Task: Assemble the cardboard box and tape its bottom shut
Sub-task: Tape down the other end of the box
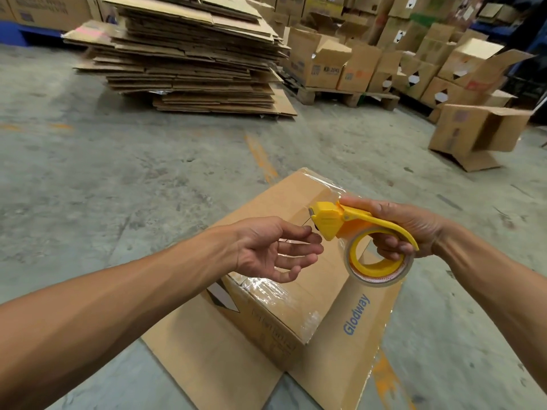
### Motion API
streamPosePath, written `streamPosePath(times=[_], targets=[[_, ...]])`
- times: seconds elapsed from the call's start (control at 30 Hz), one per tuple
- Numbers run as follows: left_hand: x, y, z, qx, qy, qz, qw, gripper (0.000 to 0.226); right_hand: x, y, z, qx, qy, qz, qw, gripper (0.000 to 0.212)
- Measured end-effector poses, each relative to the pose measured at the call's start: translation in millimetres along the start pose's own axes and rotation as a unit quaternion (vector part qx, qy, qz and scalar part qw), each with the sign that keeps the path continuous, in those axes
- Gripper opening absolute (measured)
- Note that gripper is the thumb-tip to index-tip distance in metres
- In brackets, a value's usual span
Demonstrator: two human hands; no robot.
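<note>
I see the cardboard box point(284, 294) standing on the concrete floor point(88, 187) right below me, near the middle of the view, bottom side up, with its lower flaps splayed out on the floor toward me. Clear tape point(278, 294) glints over the near edge of the closed face and again at the far edge, so I judge the box is already formed and at least one strip is laid along the seam. Whether the seam is covered along its full length I cannot tell, because my hands hide the middle.

My right hand point(411, 229) grips the yellow tape dispenser point(355, 232) above the box, fingers curled through the roll and thumb on top of the handle. My left hand point(275, 250) is just beside the cutter end, fingers loosely spread and half curled, thumb and forefinger close to the tape's free end; I cannot tell if they actually pinch it.

What is left, I reckon, is another strip or a final press-down.

Far to the left sits a stack of flattened cartons point(189, 54); far right, assembled boxes point(384, 60).
</note>
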State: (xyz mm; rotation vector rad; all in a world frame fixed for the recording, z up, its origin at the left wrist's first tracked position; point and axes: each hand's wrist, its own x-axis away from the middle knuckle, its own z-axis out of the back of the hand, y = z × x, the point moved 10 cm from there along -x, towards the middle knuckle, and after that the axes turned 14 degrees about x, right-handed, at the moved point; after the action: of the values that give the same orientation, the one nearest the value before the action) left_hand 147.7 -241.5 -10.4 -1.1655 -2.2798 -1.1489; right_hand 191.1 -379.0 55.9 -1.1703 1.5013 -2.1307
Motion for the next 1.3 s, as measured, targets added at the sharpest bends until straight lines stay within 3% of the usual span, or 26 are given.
streamPosePath(times=[0.27, 0.47, 0.67, 0.83, 0.97, 1.3], targets=[[-11.3, 11.7, 29.7, -0.184, 0.083, -0.017, 0.979, 0.024, -1.7, 13.8, -13.0, 0.065, -0.024, -0.051, 0.996, 0.075], [1.7, 43.8, 104.4, -0.259, 0.142, -0.004, 0.955, 0.018, 3.5, 11.4, -18.1, 0.081, -0.026, -0.061, 0.995, 0.074], [11.1, 78.4, 153.1, -0.35, 0.173, -0.02, 0.92, 0.022, -19.2, 2.4, -34.2, 0.136, 0.014, -0.044, 0.99, 0.048], [16.5, 98.1, 174.7, -0.377, 0.193, -0.042, 0.905, 0.018, -45.6, -2.1, -57.2, 0.197, 0.044, -0.016, 0.979, 0.039], [16.8, 108.1, 185.3, -0.398, 0.223, -0.084, 0.886, 0.028, -61.0, -3.5, -65.0, 0.258, 0.1, 0.01, 0.961, 0.038], [10.5, 121.9, 210.4, -0.46, 0.246, -0.143, 0.841, 0.032, -89.9, -1.2, -93.4, 0.222, 0.102, 0.013, 0.97, 0.034]])
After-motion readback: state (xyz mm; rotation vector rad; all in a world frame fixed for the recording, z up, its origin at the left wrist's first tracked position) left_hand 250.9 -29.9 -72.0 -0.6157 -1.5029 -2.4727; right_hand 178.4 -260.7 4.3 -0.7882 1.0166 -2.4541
